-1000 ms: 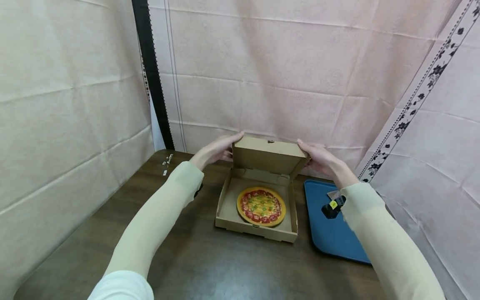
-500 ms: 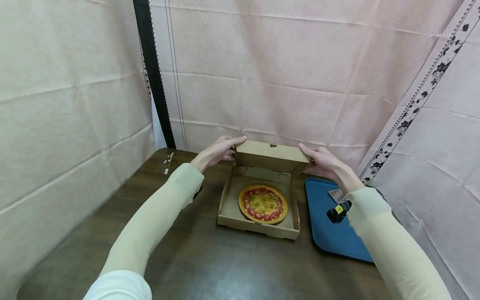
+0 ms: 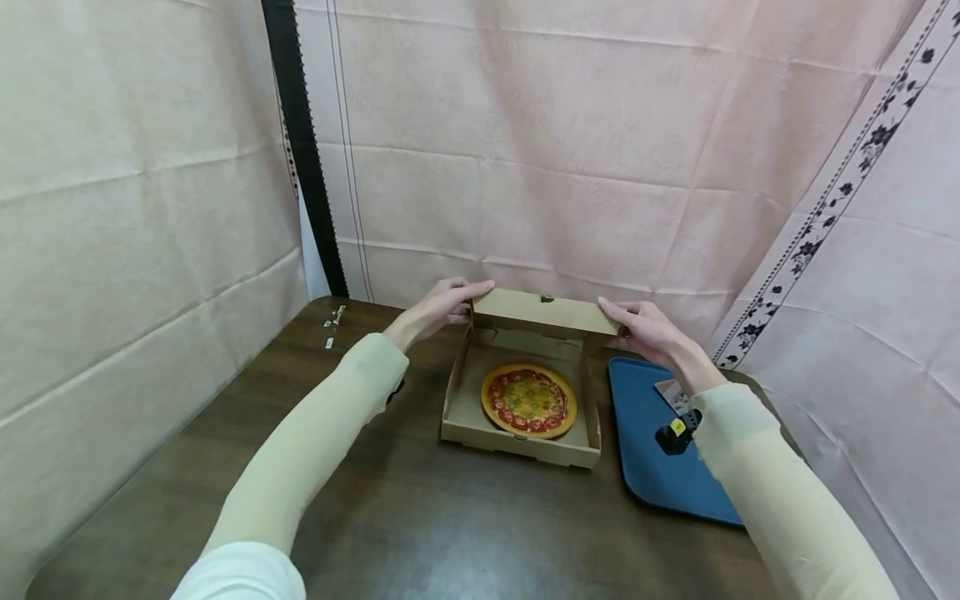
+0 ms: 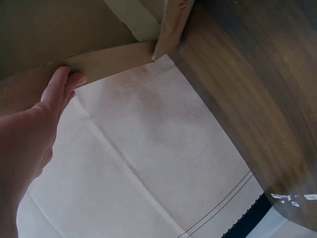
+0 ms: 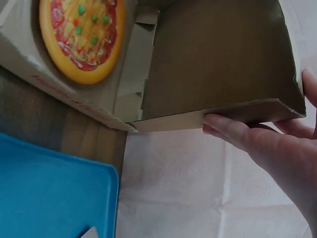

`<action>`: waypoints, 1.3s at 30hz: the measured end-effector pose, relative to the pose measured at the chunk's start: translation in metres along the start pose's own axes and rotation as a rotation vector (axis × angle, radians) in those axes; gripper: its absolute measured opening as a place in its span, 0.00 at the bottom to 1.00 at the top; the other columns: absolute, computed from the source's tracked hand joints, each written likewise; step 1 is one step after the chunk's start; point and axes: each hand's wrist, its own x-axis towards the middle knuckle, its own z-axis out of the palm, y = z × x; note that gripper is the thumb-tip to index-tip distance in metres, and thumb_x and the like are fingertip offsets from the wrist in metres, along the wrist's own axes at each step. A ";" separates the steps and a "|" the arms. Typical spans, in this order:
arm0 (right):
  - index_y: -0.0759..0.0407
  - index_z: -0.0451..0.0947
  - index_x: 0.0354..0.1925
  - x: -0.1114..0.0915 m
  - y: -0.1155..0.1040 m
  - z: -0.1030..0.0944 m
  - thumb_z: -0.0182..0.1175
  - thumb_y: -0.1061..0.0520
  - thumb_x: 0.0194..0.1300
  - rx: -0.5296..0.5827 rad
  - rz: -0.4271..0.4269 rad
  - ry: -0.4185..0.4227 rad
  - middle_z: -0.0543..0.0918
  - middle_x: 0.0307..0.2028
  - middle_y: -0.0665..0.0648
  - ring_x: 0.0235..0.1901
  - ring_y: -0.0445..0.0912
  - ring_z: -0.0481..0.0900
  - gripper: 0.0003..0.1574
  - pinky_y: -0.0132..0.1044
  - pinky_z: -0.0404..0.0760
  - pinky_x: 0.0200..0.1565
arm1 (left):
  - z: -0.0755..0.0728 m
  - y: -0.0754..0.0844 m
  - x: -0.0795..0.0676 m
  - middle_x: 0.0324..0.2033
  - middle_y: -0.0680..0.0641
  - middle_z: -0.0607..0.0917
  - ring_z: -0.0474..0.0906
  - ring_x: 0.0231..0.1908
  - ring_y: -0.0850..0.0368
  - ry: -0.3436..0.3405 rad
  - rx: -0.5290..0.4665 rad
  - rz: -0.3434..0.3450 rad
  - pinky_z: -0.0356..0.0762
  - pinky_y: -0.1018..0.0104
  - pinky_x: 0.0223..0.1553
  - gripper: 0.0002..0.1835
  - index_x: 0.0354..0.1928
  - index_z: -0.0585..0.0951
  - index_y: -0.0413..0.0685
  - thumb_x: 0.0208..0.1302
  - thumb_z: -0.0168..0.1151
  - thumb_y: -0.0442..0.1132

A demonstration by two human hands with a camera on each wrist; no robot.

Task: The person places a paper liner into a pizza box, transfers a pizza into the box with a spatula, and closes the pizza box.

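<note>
A cardboard pizza box stands on the table with its lid raised and leaning forward over the back. Inside the tray part lies a round pizza with red, yellow and green topping; the right wrist view shows the pizza too. My left hand grips the lid's left corner, thumb on the front flap. In the left wrist view, fingers lie along the lid's side flap. At the opposite corner my right hand holds the lid, its fingers against the side flap.
A blue tray lies right of the box under my right forearm, with a small card on it. Cloth walls rise behind and at both sides. White scraps mark the brown table at back left.
Both hands have lowered a little, tipping the lid further forward and down over the box. The box has shifted slightly back and right in view. The pizza stays inside.
</note>
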 end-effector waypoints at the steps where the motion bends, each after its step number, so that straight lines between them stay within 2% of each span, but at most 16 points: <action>1: 0.68 0.60 0.69 0.000 0.001 0.000 0.49 0.39 0.71 -0.012 -0.006 -0.002 0.73 0.49 0.52 0.46 0.39 0.77 0.42 0.31 0.80 0.46 | -0.001 -0.001 0.000 0.40 0.49 0.72 0.73 0.40 0.55 -0.005 0.003 0.002 0.78 0.60 0.47 0.22 0.37 0.69 0.46 0.62 0.63 0.56; 4: 0.68 0.62 0.68 -0.003 0.003 0.000 0.52 0.38 0.70 -0.063 -0.018 0.005 0.75 0.49 0.50 0.45 0.37 0.78 0.43 0.32 0.80 0.47 | -0.003 -0.005 -0.001 0.42 0.49 0.72 0.72 0.40 0.57 -0.023 0.021 0.014 0.78 0.62 0.46 0.22 0.39 0.71 0.45 0.61 0.64 0.55; 6: 0.67 0.65 0.67 -0.006 0.006 -0.001 0.53 0.38 0.69 -0.103 -0.020 0.014 0.77 0.48 0.49 0.42 0.36 0.77 0.42 0.31 0.78 0.44 | -0.004 -0.008 -0.003 0.43 0.48 0.74 0.74 0.41 0.57 -0.038 0.046 0.026 0.78 0.63 0.46 0.22 0.42 0.72 0.45 0.60 0.65 0.54; 9: 0.67 0.66 0.66 -0.010 0.012 -0.001 0.54 0.40 0.69 -0.177 -0.032 0.007 0.79 0.51 0.53 0.41 0.34 0.76 0.40 0.29 0.77 0.42 | -0.006 -0.013 -0.007 0.44 0.47 0.76 0.74 0.43 0.56 -0.071 0.094 0.042 0.78 0.61 0.49 0.22 0.45 0.73 0.44 0.60 0.66 0.53; 11: 0.67 0.65 0.67 -0.013 0.017 -0.001 0.55 0.42 0.70 -0.209 -0.045 -0.010 0.77 0.57 0.59 0.44 0.33 0.76 0.39 0.30 0.77 0.45 | -0.007 -0.015 -0.011 0.45 0.47 0.77 0.75 0.46 0.56 -0.097 0.132 0.047 0.76 0.59 0.53 0.23 0.46 0.73 0.44 0.59 0.67 0.52; 13: 0.67 0.65 0.67 -0.016 0.021 -0.002 0.56 0.43 0.70 -0.264 -0.060 -0.024 0.73 0.62 0.63 0.50 0.34 0.76 0.39 0.34 0.78 0.53 | -0.008 -0.018 -0.015 0.47 0.46 0.77 0.75 0.48 0.54 -0.121 0.173 0.047 0.75 0.57 0.57 0.23 0.48 0.73 0.44 0.59 0.67 0.51; 16: 0.64 0.68 0.66 -0.020 0.026 0.000 0.59 0.43 0.68 -0.315 -0.062 -0.026 0.73 0.64 0.65 0.56 0.41 0.75 0.37 0.45 0.74 0.62 | -0.008 -0.020 -0.020 0.48 0.44 0.78 0.76 0.51 0.51 -0.148 0.246 0.056 0.73 0.54 0.59 0.24 0.51 0.74 0.45 0.59 0.68 0.50; 18: 0.62 0.71 0.64 -0.022 0.029 0.001 0.60 0.42 0.66 -0.358 -0.072 -0.021 0.75 0.63 0.64 0.60 0.46 0.74 0.36 0.50 0.70 0.65 | -0.009 -0.022 -0.022 0.51 0.43 0.79 0.75 0.54 0.50 -0.167 0.299 0.069 0.71 0.53 0.61 0.26 0.54 0.74 0.45 0.58 0.69 0.49; 21: 0.62 0.72 0.63 -0.025 0.032 0.004 0.62 0.43 0.65 -0.394 -0.081 -0.018 0.76 0.61 0.65 0.62 0.54 0.72 0.35 0.53 0.69 0.64 | -0.010 -0.024 -0.025 0.58 0.44 0.77 0.70 0.62 0.48 -0.213 0.369 0.083 0.66 0.51 0.66 0.32 0.60 0.73 0.44 0.56 0.70 0.49; 25: 0.63 0.72 0.63 -0.028 0.035 0.007 0.63 0.44 0.64 -0.424 -0.085 -0.023 0.76 0.62 0.65 0.65 0.59 0.70 0.36 0.55 0.69 0.64 | -0.011 -0.026 -0.028 0.64 0.46 0.73 0.63 0.68 0.48 -0.261 0.413 0.074 0.59 0.48 0.70 0.39 0.65 0.70 0.44 0.54 0.73 0.50; 28: 0.62 0.72 0.63 -0.030 0.037 0.009 0.64 0.44 0.63 -0.434 -0.081 -0.032 0.74 0.64 0.65 0.66 0.60 0.68 0.37 0.56 0.69 0.64 | -0.011 -0.027 -0.030 0.65 0.47 0.72 0.62 0.69 0.48 -0.276 0.439 0.061 0.59 0.48 0.70 0.42 0.67 0.69 0.46 0.52 0.74 0.51; 32: 0.61 0.72 0.64 -0.033 0.041 0.014 0.65 0.44 0.62 -0.462 -0.081 -0.043 0.72 0.65 0.65 0.64 0.59 0.71 0.37 0.54 0.72 0.62 | -0.009 -0.030 -0.034 0.66 0.48 0.71 0.63 0.68 0.49 -0.292 0.478 0.041 0.63 0.50 0.68 0.43 0.68 0.68 0.47 0.51 0.75 0.51; 36: 0.60 0.72 0.63 -0.036 0.045 0.017 0.65 0.44 0.62 -0.490 -0.095 -0.050 0.73 0.65 0.64 0.63 0.59 0.73 0.37 0.54 0.73 0.61 | -0.007 -0.034 -0.037 0.62 0.46 0.74 0.68 0.64 0.50 -0.297 0.493 0.033 0.67 0.52 0.65 0.43 0.68 0.69 0.46 0.50 0.75 0.50; 39: 0.62 0.72 0.63 -0.038 0.048 0.020 0.65 0.44 0.62 -0.487 -0.105 -0.059 0.72 0.65 0.65 0.65 0.60 0.70 0.38 0.56 0.71 0.62 | -0.006 -0.037 -0.038 0.60 0.46 0.76 0.71 0.61 0.51 -0.294 0.506 0.022 0.69 0.54 0.63 0.44 0.68 0.69 0.46 0.48 0.76 0.49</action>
